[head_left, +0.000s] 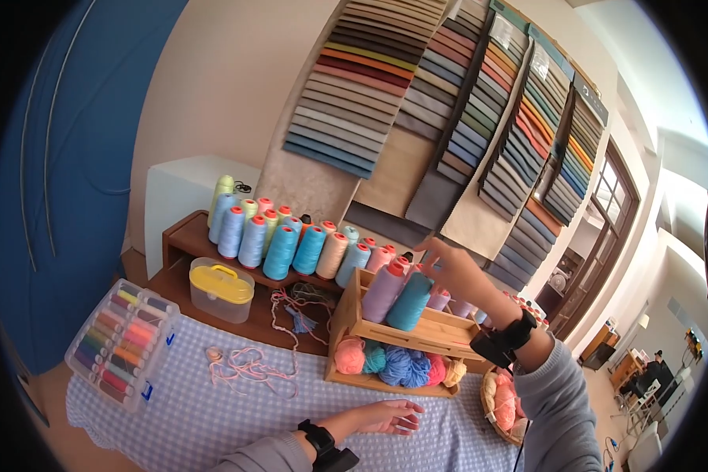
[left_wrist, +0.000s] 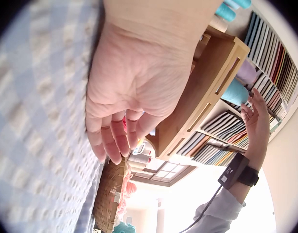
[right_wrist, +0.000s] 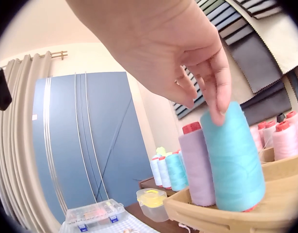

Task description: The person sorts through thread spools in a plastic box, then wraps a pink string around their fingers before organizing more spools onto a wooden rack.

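Note:
In the head view, my right hand is over the teal thread cone, which stands in the wooden rack beside a lilac thread cone. The right wrist view has its fingertips right at the top of the teal cone, with the thumb apart from it. Seen from the left wrist, the fingers of that hand are spread. My left hand lies on the checked tablecloth, palm up, holding nothing, its fingers loosely bent.
Several yarn balls fill the rack's lower tier. A wicker basket stands to its right. More thread cones line the brown shelf behind. At left are a yellow-lidded tub, a clear spool case and loose pink yarn.

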Tool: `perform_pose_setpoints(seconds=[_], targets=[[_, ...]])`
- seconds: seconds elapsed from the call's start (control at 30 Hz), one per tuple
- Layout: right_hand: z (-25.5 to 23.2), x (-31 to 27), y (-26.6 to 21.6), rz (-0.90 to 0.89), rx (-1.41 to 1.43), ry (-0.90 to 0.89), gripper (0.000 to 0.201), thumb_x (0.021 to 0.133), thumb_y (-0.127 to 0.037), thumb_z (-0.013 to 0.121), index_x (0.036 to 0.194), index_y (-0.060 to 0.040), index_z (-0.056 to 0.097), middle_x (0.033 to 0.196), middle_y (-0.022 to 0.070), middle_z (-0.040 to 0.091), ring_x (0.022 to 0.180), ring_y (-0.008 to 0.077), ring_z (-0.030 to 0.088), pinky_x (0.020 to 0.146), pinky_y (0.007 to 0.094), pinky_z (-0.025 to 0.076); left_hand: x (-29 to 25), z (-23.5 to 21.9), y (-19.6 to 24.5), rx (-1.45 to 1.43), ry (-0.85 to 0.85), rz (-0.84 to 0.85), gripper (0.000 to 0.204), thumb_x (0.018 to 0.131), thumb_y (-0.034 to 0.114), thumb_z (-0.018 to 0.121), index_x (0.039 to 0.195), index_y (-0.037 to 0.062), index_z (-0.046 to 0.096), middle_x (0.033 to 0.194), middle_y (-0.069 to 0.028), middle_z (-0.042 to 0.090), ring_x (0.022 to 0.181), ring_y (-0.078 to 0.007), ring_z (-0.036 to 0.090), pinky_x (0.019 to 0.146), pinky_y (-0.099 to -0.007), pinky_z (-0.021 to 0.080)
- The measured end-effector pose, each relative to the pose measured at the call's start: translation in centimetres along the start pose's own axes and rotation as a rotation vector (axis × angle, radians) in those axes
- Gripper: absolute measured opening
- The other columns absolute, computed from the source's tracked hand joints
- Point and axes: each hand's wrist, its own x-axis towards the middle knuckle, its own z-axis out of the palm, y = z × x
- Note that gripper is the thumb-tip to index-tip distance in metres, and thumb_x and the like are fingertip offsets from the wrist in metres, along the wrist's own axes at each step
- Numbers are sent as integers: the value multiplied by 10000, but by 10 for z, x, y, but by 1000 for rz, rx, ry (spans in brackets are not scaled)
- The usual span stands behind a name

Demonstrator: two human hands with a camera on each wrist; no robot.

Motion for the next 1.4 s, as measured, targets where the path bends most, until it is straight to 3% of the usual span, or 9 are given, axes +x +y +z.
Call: perform_pose_setpoints(seconds=[0.27,0.37,0.43,0.53,0.57,0.63,0.73,1.1,1.4], targets=[[-39,-9,35,167,125,126,212,845,-101,493,1043,-33,532,822,55,587,598,133,610,507,240,488,1,-2,-2,-13,9,-3,292,935,197,391,1185,48,414,1020,-77,511,1016,-187,519,913,-335,438],[-53,-9,97,160,119,210,223,836,-143,505,1022,-25,538,821,110,601,602,192,621,525,273,493,1,-1,-2,-22,6,0,295,929,192,410,1186,47,418,1017,-75,514,1017,-188,519,912,-337,438],[-61,-12,137,241,-215,179,271,786,-117,530,1045,-37,544,861,164,604,714,291,624,622,329,502,0,0,-1,-20,8,5,297,925,188,420,1186,47,419,1015,-74,515,1019,-189,519,912,-337,439],[-66,-10,294,-19,-748,20,356,737,-97,549,1091,-54,535,991,206,573,904,371,568,764,387,469,-1,-1,1,-20,8,2,305,918,182,437,1191,47,417,1015,-72,517,1024,-188,519,912,-337,439],[-61,-21,284,-19,-748,21,356,737,-97,549,1091,-54,535,991,206,573,904,371,568,764,387,469,-1,-1,0,-23,2,3,309,919,183,437,1196,48,416,1014,-71,519,1026,-186,519,913,-336,438],[-49,-46,250,368,-630,38,468,727,-71,551,1188,-78,473,1092,201,507,1022,351,506,854,385,428,-1,-1,0,-24,-1,0,313,919,184,437,1200,48,414,1013,-70,521,1028,-185,518,914,-335,437],[-29,-61,300,325,-591,38,565,722,-80,562,1260,-110,392,1164,198,465,1043,362,497,872,404,420,0,-3,-1,-26,14,4,315,924,185,428,1208,50,414,1009,-67,525,1026,-183,520,917,-330,435],[8,-46,333,330,-448,129,781,668,-88,630,1353,-141,259,1247,241,392,1095,390,456,887,396,423,-1,-2,-1,-40,-25,12,319,928,188,423,1219,59,412,1013,-50,529,1020,-167,523,913,-318,437],[25,-54,326,284,-492,384,527,700,-63,577,1200,-131,426,1084,218,458,956,417,511,819,439,433,-2,0,0,-22,-4,-2,318,931,197,415,1216,55,407,1017,-50,523,1028,-167,519,908,-320,439]])
